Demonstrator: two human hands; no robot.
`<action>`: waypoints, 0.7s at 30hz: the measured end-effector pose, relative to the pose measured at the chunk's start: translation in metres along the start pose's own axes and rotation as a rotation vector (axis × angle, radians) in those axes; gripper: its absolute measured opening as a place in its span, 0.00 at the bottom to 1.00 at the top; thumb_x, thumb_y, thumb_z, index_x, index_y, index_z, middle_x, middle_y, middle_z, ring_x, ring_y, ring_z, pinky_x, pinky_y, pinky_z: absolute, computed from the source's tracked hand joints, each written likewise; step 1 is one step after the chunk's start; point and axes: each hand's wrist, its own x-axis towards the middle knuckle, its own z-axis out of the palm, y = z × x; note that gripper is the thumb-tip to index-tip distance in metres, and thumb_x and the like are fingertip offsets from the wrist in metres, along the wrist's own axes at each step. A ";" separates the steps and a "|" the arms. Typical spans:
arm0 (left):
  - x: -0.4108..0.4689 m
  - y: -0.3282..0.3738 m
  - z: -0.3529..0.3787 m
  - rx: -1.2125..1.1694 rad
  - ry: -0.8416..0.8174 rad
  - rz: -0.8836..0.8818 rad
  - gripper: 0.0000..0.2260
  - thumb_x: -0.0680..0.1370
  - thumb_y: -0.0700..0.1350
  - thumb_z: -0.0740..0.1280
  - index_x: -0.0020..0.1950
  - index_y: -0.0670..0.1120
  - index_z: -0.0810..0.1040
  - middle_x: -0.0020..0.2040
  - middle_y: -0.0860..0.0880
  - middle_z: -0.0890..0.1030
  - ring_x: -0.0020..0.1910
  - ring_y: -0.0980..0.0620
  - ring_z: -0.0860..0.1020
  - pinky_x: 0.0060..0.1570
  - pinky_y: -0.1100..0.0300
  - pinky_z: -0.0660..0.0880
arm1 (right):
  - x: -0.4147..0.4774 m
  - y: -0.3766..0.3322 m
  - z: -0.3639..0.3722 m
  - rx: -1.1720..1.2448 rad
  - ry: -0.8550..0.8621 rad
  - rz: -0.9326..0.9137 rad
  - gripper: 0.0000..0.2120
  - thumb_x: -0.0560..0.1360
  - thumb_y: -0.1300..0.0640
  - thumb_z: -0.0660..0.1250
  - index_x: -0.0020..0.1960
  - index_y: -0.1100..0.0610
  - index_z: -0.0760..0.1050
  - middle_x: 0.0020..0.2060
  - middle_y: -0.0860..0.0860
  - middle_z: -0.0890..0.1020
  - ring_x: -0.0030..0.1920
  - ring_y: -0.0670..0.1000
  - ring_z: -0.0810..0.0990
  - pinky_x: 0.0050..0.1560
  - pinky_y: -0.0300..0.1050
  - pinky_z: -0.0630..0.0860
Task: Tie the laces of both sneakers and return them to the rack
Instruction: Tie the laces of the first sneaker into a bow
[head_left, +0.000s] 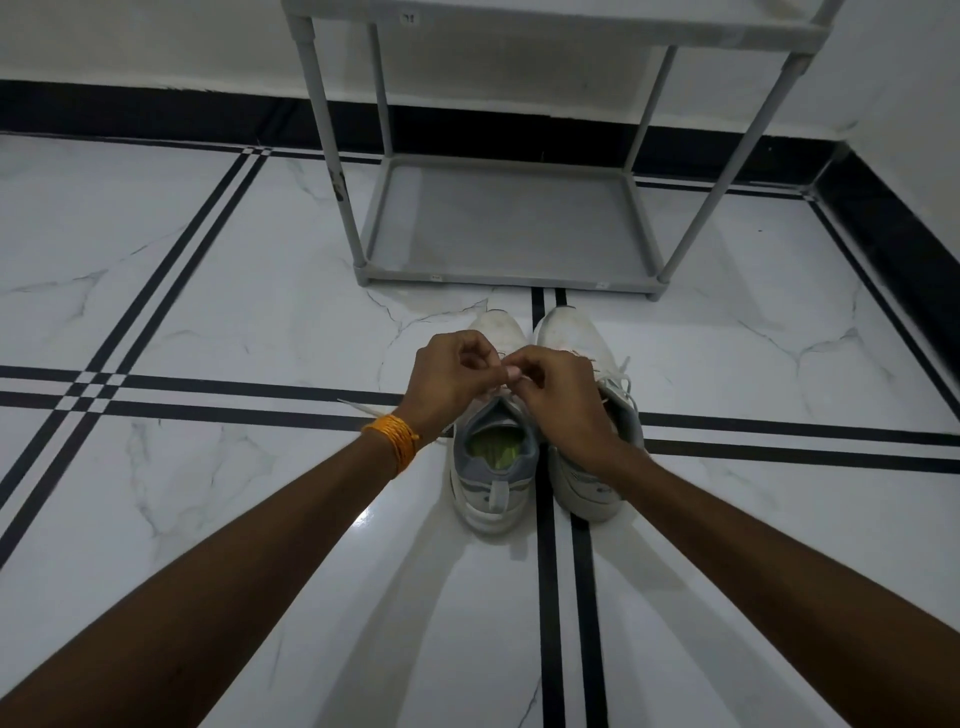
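Head view, looking forward and down, near floor (208, 312)

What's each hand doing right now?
Left hand: closed, pinching the left sneaker's lace.
Right hand: closed, pinching the same lace.

Left sneaker's (493, 462) laces hidden under both hands, rack's (509, 228) upper shelf cut off at top edge

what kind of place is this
Probably a home entryway or room corner: a polished white marble floor with black inlay stripes, a black skirting along white walls, and a grey shoe rack standing by the wall, with a pair of sneakers in front of it.
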 end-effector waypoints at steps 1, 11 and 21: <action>0.000 0.001 -0.002 0.048 -0.006 0.055 0.11 0.70 0.45 0.77 0.43 0.40 0.81 0.39 0.45 0.84 0.38 0.50 0.84 0.41 0.60 0.82 | 0.001 0.000 0.002 -0.052 0.007 -0.009 0.09 0.75 0.65 0.66 0.52 0.58 0.83 0.44 0.52 0.86 0.44 0.46 0.82 0.47 0.38 0.79; -0.007 0.000 0.001 0.576 0.047 0.387 0.11 0.76 0.46 0.70 0.57 0.45 0.80 0.47 0.45 0.86 0.44 0.47 0.83 0.47 0.63 0.73 | 0.007 -0.005 0.001 0.027 -0.090 0.170 0.10 0.76 0.66 0.62 0.48 0.60 0.82 0.43 0.55 0.85 0.43 0.51 0.82 0.44 0.41 0.77; 0.004 0.006 -0.004 0.728 -0.180 0.278 0.10 0.80 0.45 0.64 0.52 0.42 0.83 0.47 0.43 0.83 0.43 0.47 0.76 0.44 0.58 0.71 | 0.005 -0.003 -0.008 0.179 -0.145 0.248 0.07 0.78 0.62 0.65 0.54 0.57 0.69 0.41 0.54 0.84 0.45 0.51 0.83 0.51 0.55 0.80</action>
